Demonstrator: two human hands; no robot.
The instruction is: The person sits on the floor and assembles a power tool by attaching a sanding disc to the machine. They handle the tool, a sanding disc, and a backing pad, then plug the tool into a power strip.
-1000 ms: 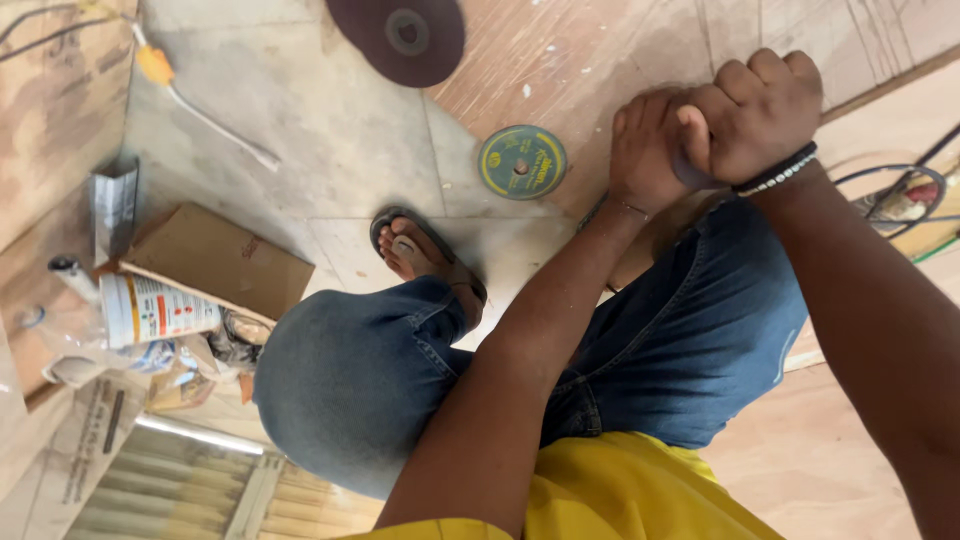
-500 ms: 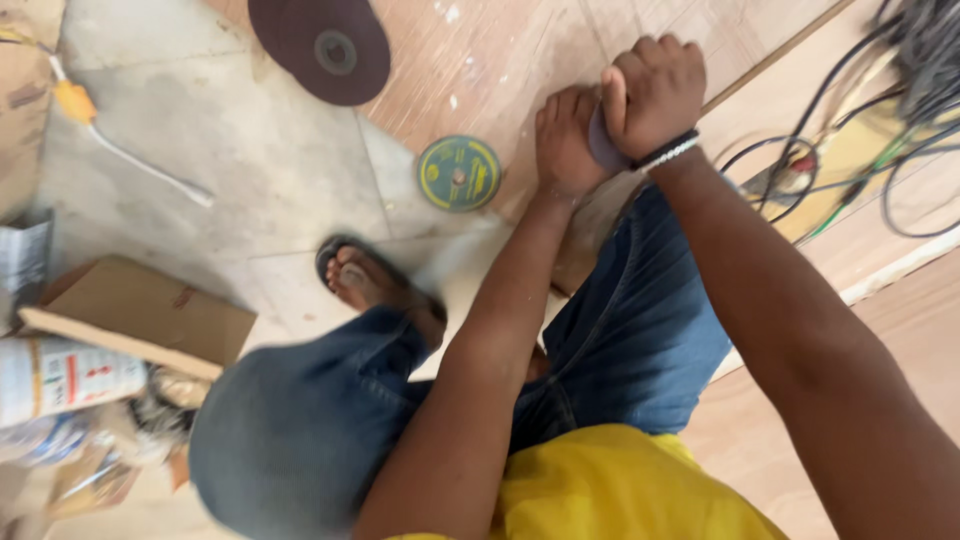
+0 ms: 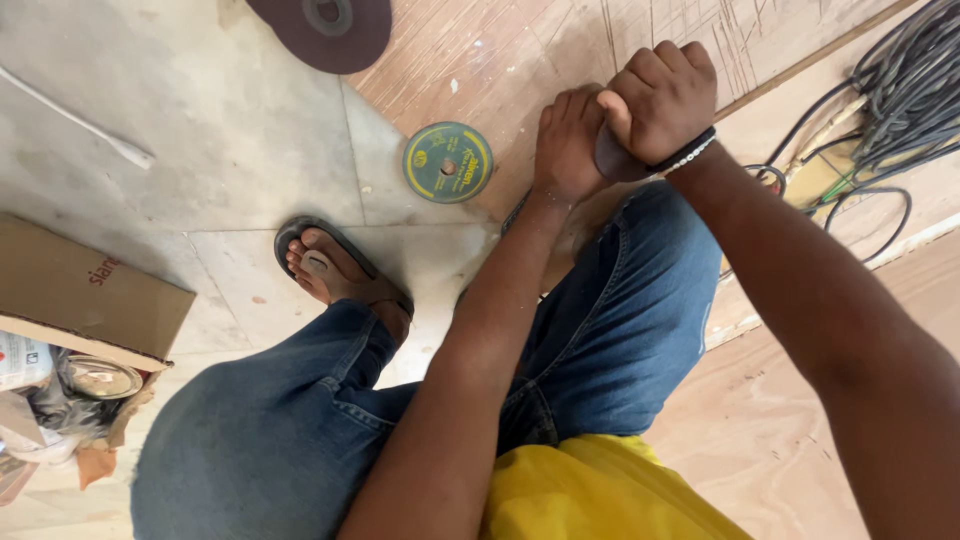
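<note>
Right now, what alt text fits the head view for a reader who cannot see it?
A crouching person's right hand is fisted around a dark handle, the left hand pressed beside it, over a plywood sheet. A green and yellow cutting disc lies nearby, close to a sandalled foot.

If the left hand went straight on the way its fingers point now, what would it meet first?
The left hand points up the picture, across the plywood sheet. Ahead of its fingertips only bare, scratched plywood shows up to the picture's edge, so the way looks free. The green cutting disc lies off to one side, outside that line.
</note>
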